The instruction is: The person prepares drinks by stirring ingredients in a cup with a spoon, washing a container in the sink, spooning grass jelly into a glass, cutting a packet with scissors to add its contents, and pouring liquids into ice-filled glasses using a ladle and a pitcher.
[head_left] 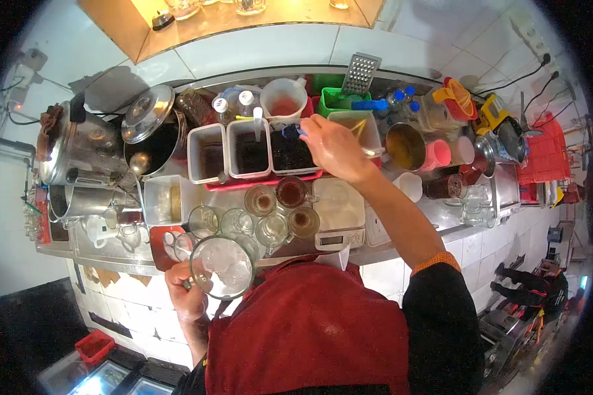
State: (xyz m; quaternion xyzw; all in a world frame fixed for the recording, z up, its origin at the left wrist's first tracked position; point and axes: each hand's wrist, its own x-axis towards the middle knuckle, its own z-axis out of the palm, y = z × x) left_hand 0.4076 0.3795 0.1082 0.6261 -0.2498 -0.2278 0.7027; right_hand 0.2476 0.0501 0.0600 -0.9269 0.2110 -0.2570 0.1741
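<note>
My left hand (186,295) is closed on the handle of a glass mug (223,266) with ice in it, held close to my body in front of the counter edge. My right hand (336,148) reaches over the row of bins and pinches a blue-handled utensil (301,132). Its lower end sits in a bin of dark contents (292,155), so its kind cannot be made out. Beside that bin stands another with dark liquid (250,153) and a white-handled scoop (257,125). Several glass mugs (271,229) stand below the bins, some with brown liquid.
A kitchen scale (339,239) lies right of the mugs. At the left are a large pot (155,148) with a lid (148,113) and a steel urn (85,141). Pink cups (437,154) and a red basket (543,153) stand to the right. A grater (361,74) leans at the back.
</note>
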